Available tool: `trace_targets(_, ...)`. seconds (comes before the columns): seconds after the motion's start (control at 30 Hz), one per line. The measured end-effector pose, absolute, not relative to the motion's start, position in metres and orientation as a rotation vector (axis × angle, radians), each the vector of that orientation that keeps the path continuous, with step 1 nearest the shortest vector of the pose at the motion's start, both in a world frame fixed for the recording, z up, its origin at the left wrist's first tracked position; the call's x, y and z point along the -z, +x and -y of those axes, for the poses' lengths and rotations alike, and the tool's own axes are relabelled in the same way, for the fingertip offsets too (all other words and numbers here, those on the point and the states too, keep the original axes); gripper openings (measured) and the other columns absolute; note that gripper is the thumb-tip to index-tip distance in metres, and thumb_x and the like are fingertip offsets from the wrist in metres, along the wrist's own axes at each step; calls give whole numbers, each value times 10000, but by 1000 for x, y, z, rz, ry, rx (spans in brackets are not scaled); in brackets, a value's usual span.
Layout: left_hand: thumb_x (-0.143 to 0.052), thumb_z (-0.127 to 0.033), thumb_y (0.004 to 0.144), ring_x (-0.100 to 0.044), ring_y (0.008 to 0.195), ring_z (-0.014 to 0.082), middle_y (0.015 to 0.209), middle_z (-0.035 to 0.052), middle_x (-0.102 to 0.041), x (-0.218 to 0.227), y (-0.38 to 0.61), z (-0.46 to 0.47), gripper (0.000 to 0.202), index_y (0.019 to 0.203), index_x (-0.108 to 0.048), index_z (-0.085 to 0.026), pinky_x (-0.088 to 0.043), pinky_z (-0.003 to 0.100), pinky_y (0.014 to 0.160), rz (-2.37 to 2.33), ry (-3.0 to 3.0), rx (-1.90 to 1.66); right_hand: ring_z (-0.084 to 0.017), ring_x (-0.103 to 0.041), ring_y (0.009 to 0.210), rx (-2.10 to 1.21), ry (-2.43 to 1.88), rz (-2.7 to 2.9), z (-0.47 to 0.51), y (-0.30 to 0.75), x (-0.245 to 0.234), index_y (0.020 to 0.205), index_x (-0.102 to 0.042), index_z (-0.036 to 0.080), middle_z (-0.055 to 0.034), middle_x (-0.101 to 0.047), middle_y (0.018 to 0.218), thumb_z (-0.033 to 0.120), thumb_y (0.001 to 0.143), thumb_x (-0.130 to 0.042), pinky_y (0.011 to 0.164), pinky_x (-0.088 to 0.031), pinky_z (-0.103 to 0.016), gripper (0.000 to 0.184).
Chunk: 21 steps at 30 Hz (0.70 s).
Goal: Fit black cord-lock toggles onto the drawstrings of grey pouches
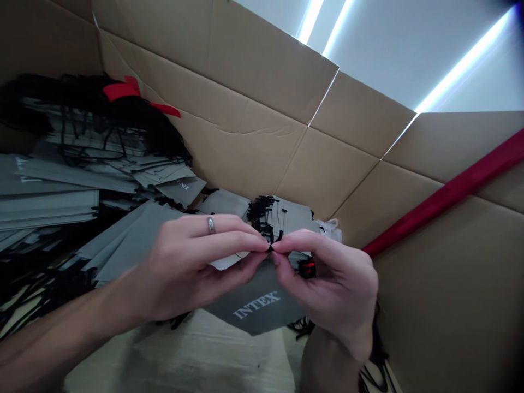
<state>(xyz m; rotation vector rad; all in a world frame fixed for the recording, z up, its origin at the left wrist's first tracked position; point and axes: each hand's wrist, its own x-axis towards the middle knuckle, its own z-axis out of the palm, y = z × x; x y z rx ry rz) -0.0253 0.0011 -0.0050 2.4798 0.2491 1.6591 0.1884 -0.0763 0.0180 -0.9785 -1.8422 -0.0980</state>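
Observation:
My left hand (204, 262), with a ring on one finger, pinches a bit of black cord in the middle of the view. My right hand (333, 275) pinches the same cord from the other side, so the fingertips of both hands almost meet. Just below them hangs a grey bag (262, 312) with white INTEX lettering, its top edge close to the fingers. Most of the cord is hidden by the fingertips, and I cannot tell whether it is knotted. Behind the hands lies a stack of grey bags (297, 213) with black cord ends.
Piles of grey bags (49, 210) with black cords fill the left side, with red strips (123, 90) on the black heap at the back. Cardboard walls (245, 98) rise behind and to the right. A dark red band (446, 194) slants along the right wall.

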Motion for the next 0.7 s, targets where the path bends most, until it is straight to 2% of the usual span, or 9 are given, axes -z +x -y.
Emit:
trace_targets(0.17, -780, -132, 1013, -840, 961, 144, 1115, 23, -869, 7, -29, -2, 171, 1158, -736, -211, -673, 206, 917, -256, 2676, -1684, -113, -768, 747, 131, -981, 1873, 76, 186, -19, 970, -775, 231, 42, -826, 880, 56, 939, -762, 712, -638, -229, 178)
trace_targets(0.27, -776, -147, 1035, -834, 952, 134, 1116, 23, -869, 8, -32, -2, 151, 1170, -732, -199, -678, 209, 942, -251, 2718, -1702, -97, -775, 763, 142, -970, 1878, 76, 185, -20, 964, -777, 211, 38, -828, 880, 55, 950, -757, 731, -623, -204, 158)
trace_targets(0.43, -735, -132, 1060, -816, 865, 102, 1044, 4, -856, 7, -29, -1, 44, 1083, -750, -166, -655, 180, 825, -226, 2676, -1807, -85, -778, 780, 141, -951, 1898, 73, 184, -17, 960, -781, 192, 34, -823, 883, 33, 940, -750, 752, -607, -179, 163)
trace_targets(0.7, -722, -84, 971, -812, 773, 118, 903, -36, -825, 8, -25, -7, 112, 1022, -716, -183, -609, 230, 687, -294, 2652, -1815, -98, -774, 798, 243, -939, 1902, 68, 175, -11, 958, -776, 179, 10, -819, 904, 41, 954, -719, 769, -606, -200, 149)
